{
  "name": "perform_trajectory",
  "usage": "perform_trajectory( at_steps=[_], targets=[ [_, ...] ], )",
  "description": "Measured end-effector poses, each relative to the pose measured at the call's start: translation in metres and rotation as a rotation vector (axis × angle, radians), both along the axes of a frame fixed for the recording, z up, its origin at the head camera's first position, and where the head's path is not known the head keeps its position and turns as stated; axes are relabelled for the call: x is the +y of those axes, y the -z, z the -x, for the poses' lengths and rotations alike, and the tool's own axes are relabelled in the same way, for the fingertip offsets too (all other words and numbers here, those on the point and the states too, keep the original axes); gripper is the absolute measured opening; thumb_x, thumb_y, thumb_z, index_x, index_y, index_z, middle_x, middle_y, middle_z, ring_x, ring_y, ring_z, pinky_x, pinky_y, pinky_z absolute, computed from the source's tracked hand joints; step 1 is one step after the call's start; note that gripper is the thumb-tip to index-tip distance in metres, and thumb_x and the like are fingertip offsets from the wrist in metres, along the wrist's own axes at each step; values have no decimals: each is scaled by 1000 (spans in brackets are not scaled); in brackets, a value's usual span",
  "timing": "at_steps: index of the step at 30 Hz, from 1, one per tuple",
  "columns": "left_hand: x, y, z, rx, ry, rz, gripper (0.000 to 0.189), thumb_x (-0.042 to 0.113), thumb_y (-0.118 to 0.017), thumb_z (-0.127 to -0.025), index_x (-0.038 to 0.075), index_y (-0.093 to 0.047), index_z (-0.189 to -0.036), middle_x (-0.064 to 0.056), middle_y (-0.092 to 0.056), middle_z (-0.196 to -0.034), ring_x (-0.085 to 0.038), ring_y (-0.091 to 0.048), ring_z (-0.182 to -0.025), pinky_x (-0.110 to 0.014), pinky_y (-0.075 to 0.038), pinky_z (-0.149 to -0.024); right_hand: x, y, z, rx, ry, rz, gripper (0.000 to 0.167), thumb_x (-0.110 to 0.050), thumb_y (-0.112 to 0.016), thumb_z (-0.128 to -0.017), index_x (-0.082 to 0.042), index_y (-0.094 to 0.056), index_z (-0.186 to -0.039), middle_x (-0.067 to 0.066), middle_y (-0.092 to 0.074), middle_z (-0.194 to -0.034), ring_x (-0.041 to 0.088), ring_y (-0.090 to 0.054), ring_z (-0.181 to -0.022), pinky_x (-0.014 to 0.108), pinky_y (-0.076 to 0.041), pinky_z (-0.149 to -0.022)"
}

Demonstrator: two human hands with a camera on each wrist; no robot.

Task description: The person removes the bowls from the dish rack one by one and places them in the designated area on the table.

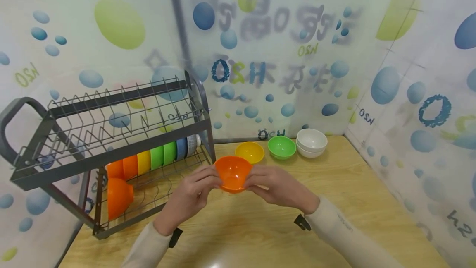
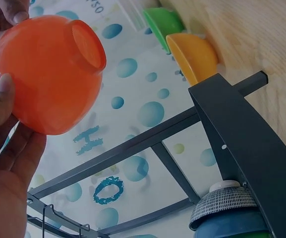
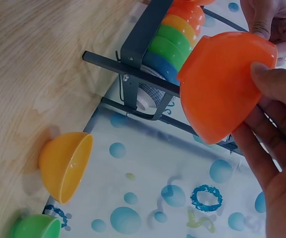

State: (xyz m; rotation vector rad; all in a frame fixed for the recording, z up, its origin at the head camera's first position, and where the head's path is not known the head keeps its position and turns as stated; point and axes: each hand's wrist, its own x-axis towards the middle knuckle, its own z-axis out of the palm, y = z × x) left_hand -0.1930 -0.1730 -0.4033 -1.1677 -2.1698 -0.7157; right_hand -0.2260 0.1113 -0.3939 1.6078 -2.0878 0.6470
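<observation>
An orange bowl (image 1: 233, 173) is held up between both hands, its inside facing the head camera. My left hand (image 1: 195, 191) pinches its left rim, thumb on the outer wall in the left wrist view. On the opposite side my right hand (image 1: 273, 185) grips the rim, with the thumb (image 3: 264, 74) pressed on the outside. Behind it on the table stand a yellow bowl (image 1: 250, 152), a green bowl (image 1: 282, 147) and a stack of white bowls (image 1: 311, 142).
At the left stands a dark two-tier dish rack (image 1: 122, 148). Its lower tier holds a row of orange, yellow, green, blue and patterned bowls, with another orange bowl (image 1: 119, 197) in front. The wooden table (image 1: 334, 218) meets patterned walls at the back and right.
</observation>
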Motion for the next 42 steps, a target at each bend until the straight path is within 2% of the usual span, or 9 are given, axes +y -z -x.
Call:
perform_trajectory(
  at_steps=[5, 9, 14, 18, 22, 26, 29, 34, 42],
  targets=[
    [0, 1, 5, -15, 16, -30, 34, -6, -81, -82, 10, -74, -112, -4, -72, -116, -22, -63, -117, -19, -48, -106, 3, 3, 3, -7, 37, 15, 16, -12, -80, -89, -13, -77, -105, -1, -76, -110, 11, -70, -104, 23, -58, -95],
    [0, 1, 11, -36, -2, -73, 37, 0, -83, -83, 7, -73, -118, -11, -68, -125, -25, -60, -123, -21, -48, -109, 6, 7, 7, -47, 72, 17, 17, -10, -82, -88, -13, -77, -104, 1, -76, -108, 11, -69, -103, 24, -58, -94],
    [0, 1, 21, -32, -73, -182, 41, 2, -84, -83, 4, -71, -121, -13, -67, -127, -29, -60, -124, -19, -43, -113, 10, 15, 14, -85, 112, 22, 16, -10, -82, -87, -13, -78, -102, -1, -75, -107, 11, -69, -100, 24, -59, -91],
    [-1, -1, 30, -44, -168, -250, 42, 4, -83, -85, 5, -70, -125, -12, -68, -125, -28, -62, -120, -32, -52, -107, 13, 24, 19, -91, 126, 21, 16, -10, -83, -87, -13, -79, -102, -3, -75, -105, 11, -69, -97, 26, -60, -89],
    [-1, -2, 38, -140, -286, -298, 41, 12, -79, -91, 5, -67, -129, -11, -68, -125, -27, -64, -116, -48, -56, -97, 15, 31, 23, -96, 152, -5, 14, -11, -82, -87, -14, -80, -101, -3, -75, -104, 11, -69, -97, 27, -60, -89],
    [0, -3, 47, -293, -345, -386, 41, 19, -73, -97, 5, -63, -135, -13, -68, -128, -27, -65, -119, -47, -57, -100, 18, 39, 27, -102, 183, -41, 12, -11, -81, -89, -14, -81, -101, -3, -76, -103, 11, -69, -95, 26, -60, -89],
    [0, -3, 54, -386, -352, -460, 44, 24, -69, -100, 5, -60, -139, -15, -67, -130, -29, -65, -123, -47, -55, -104, 20, 47, 30, -96, 201, -65, 11, -13, -81, -89, -13, -81, -100, -4, -76, -100, 10, -69, -91, 24, -60, -86],
    [1, -6, 65, -486, -333, -529, 49, 36, -63, -103, 9, -57, -144, -13, -66, -134, -27, -63, -127, -46, -53, -107, 22, 60, 34, -79, 227, -99, 10, -13, -82, -88, -15, -82, -98, -5, -76, -96, 9, -68, -87, 22, -59, -83],
    [6, -10, 77, -560, -367, -557, 55, 45, -56, -105, 4, -59, -141, -16, -69, -132, -31, -64, -128, -49, -55, -103, 25, 76, 33, -152, 279, -157, 14, -10, -82, -87, -16, -82, -100, -5, -76, -98, 9, -67, -88, 23, -60, -84]
  ],
)
